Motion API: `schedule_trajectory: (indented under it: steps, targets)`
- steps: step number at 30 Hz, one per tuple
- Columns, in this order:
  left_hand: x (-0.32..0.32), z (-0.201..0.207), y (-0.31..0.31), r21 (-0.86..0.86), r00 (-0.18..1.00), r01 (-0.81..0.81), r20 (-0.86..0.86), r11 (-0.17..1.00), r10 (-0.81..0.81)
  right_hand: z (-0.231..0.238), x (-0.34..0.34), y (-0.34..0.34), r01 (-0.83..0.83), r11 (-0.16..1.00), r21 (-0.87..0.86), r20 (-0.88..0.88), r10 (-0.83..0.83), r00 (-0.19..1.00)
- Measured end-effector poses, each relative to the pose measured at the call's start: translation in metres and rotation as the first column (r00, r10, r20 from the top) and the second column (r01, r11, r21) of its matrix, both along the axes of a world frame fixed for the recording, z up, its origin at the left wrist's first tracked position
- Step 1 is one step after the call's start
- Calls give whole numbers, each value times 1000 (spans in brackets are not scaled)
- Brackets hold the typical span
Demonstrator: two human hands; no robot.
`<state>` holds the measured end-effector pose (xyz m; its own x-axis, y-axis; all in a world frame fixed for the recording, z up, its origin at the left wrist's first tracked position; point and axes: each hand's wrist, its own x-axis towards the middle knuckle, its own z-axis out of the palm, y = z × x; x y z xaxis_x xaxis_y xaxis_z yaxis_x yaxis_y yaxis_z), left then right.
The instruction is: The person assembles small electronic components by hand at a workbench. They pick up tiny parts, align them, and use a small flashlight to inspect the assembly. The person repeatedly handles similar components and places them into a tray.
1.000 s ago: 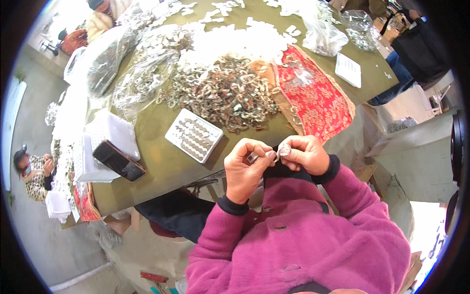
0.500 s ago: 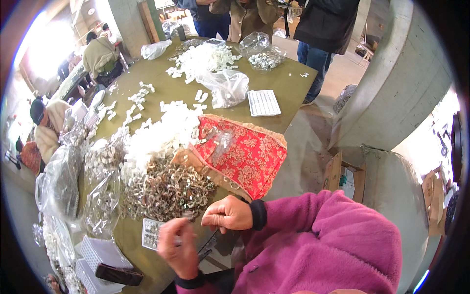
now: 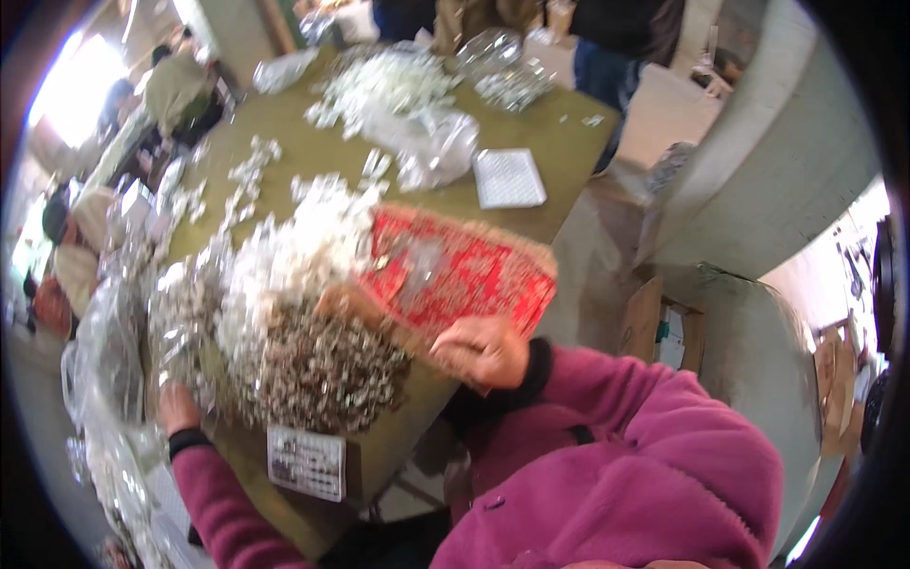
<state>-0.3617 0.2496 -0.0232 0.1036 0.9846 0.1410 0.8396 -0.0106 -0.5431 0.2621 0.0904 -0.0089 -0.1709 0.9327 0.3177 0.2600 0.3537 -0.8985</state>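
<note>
My left hand [image 3: 178,408] reaches out to the left, against the lower end of a clear plastic bag [image 3: 185,327] filled with small pieces. Its fingers are blurred and partly lost against the bag. My right hand [image 3: 485,349] is closed, fingers curled inward, over the near edge of a red floral cloth [image 3: 455,270]; whatever it holds is hidden. Between my hands lies a heap of small brownish curled pieces [image 3: 327,370]. Close to me, a white tray [image 3: 306,463] holds rows of small dark pieces.
White small pieces [image 3: 294,237] are heaped beyond the brown ones, with another white pile [image 3: 389,81] farther back. A second white tray [image 3: 510,178] lies near the table's right edge beside a plastic bag [image 3: 431,147]. People stand at the far edge; a concrete pillar [image 3: 758,180] rises on the right.
My left hand has moved from beside the tray out left to the plastic bag. My right hand has shifted right and up to the cloth's edge. The view has tilted slightly.
</note>
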Motion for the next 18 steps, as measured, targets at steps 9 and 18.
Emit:
schedule_trajectory:
  steps: [9, 18]
  targets:
    - [22, 30, -6, -268, 877, -263, 335, 927, 345, 22, 29, 45, -24, 991, 133, 363, -26, 931]
    - [266, 81, -164, 277, 457, 127, 836, 952, -304, 2, 1, 44, -149, 978, 146, 580, 38, 814]
